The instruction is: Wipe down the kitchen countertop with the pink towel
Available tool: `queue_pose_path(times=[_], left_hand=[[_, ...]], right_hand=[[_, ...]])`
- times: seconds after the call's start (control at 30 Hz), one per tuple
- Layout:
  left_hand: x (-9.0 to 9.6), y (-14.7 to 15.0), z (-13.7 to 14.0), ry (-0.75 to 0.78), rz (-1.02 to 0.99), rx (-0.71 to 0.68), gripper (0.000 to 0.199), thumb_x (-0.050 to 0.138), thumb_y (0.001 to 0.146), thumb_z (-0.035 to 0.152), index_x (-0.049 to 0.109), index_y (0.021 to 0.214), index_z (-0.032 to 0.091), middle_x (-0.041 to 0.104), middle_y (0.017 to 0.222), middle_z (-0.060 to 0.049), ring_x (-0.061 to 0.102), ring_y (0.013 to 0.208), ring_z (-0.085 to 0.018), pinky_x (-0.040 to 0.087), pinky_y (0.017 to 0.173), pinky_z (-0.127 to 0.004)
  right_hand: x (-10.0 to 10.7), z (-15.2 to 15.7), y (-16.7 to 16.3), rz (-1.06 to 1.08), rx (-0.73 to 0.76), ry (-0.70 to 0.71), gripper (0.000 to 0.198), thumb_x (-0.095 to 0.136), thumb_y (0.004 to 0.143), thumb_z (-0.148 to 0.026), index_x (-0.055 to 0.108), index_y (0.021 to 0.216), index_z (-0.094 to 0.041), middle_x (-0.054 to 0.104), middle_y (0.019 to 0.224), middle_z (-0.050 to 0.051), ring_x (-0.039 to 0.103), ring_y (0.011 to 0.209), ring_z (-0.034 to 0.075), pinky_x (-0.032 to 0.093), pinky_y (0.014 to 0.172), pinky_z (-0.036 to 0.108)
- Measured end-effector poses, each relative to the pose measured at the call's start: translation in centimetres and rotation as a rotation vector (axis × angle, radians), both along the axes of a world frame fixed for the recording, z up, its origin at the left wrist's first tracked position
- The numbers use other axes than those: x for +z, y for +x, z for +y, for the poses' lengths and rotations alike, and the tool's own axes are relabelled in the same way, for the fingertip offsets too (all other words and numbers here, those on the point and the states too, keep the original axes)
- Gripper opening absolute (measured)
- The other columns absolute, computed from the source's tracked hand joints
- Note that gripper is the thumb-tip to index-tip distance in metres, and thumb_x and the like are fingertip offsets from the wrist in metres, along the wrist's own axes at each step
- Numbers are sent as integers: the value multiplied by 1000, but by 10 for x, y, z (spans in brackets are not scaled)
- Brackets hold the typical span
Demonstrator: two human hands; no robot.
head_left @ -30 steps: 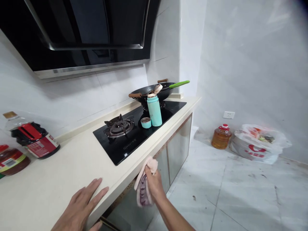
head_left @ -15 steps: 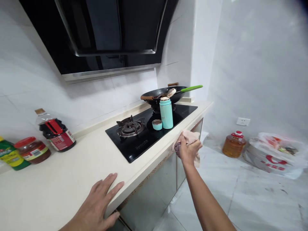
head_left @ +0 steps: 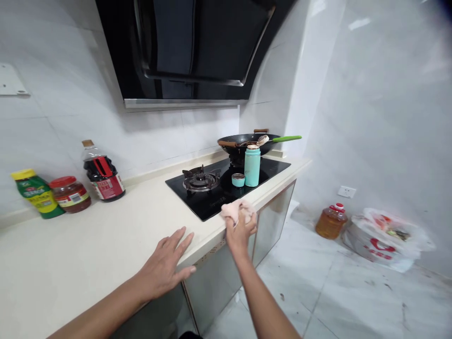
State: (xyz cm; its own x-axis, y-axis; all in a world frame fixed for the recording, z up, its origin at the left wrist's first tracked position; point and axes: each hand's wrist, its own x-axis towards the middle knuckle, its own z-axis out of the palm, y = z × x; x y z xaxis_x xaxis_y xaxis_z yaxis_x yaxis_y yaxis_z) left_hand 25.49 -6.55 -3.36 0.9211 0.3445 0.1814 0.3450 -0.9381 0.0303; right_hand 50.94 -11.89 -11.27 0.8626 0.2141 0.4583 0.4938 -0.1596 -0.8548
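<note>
My right hand (head_left: 240,230) is wrapped round a pale pink cloth (head_left: 233,209) at the front edge of the cream countertop (head_left: 141,235), just in front of the black gas stove (head_left: 197,205). On the counter's edge, farther left, my left hand (head_left: 165,266) rests with its fingers spread and nothing in it. A turquoise thermos (head_left: 252,167) stands on the stove beside its small turquoise cup lid (head_left: 238,180). Behind it, a black wok (head_left: 233,139) sits on the far burner, with a green-handled utensil (head_left: 286,138) lying across its rim.
A dark sauce bottle (head_left: 104,176), a red-lidded jar (head_left: 70,195) and a green-and-yellow bottle (head_left: 37,194) stand by the wall. Overhead hangs a black range hood (head_left: 201,47). An oil jug (head_left: 331,221) and a bag-lined bucket (head_left: 374,245) are on the floor.
My right hand has moved the cloth left along the counter's front edge, up onto its rim. My left hand stays spread on the counter. The view has turned slightly left.
</note>
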Motion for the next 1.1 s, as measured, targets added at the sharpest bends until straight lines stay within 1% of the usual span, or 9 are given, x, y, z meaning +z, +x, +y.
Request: queue_pose_path(times=[0.13,0.23,0.33,0.5,0.67,0.73,0.8,0.9,1.1], left_hand=[[1,-3,-2,-49,-182,21,70,38,100,57,14,160,31,12,167,-10,17,151,-33,28,117,-56],[2,-7,-2,-98,-271,23,64,39,99,57,34,154,25,19,165,-14,21,149,-33,28,117,-58],[4,-19,-7,-155,-301,24,55,41,99,53,52,142,20,31,159,-16,31,145,-32,34,116,-55],[6,-72,-34,-215,-337,41,45,48,97,49,60,135,27,46,151,-11,44,139,-29,41,112,-50],[12,-139,-58,-277,-458,208,39,48,98,45,62,131,30,51,147,-7,52,133,-26,49,107,-42],[15,-162,-59,-262,-525,288,37,49,97,45,65,126,28,54,143,-8,54,131,-26,49,106,-42],[14,-184,-57,-224,-588,369,35,50,96,45,67,122,26,56,140,-8,55,129,-26,48,107,-44],[5,-213,-54,-142,-665,464,35,51,96,46,68,118,26,58,136,-9,57,126,-26,48,106,-45],[-14,-230,-57,-41,-745,520,35,48,97,47,69,116,26,63,129,-8,58,122,-26,48,103,-46]], right_hand=[[-8,-10,-105,-115,62,65,49,38,95,-43,57,127,-11,7,152,20,16,138,43,23,111,61],[-15,-23,-163,-153,148,119,43,37,97,-37,55,129,-15,11,151,19,19,138,41,31,107,62],[-29,-41,-191,-158,366,190,41,40,93,-28,54,131,-20,16,149,15,26,138,36,38,106,57],[-38,-71,-178,-184,580,216,33,48,79,-23,65,107,-20,43,124,11,52,116,27,51,96,38],[25,-86,-135,-200,564,234,34,51,82,-28,62,113,-21,36,137,11,40,130,28,37,111,43],[55,-77,-120,-378,545,109,37,53,84,-34,62,118,-22,33,142,11,35,133,30,32,113,47],[74,-62,-109,-483,443,-195,39,55,87,-36,62,124,-28,29,149,7,31,135,31,28,113,53],[77,-41,-106,-517,388,-538,35,58,91,-41,65,124,-31,40,146,8,37,129,38,26,108,65],[61,-36,-168,-626,431,-599,33,54,97,-41,68,120,-22,54,126,17,45,114,41,34,97,62]])
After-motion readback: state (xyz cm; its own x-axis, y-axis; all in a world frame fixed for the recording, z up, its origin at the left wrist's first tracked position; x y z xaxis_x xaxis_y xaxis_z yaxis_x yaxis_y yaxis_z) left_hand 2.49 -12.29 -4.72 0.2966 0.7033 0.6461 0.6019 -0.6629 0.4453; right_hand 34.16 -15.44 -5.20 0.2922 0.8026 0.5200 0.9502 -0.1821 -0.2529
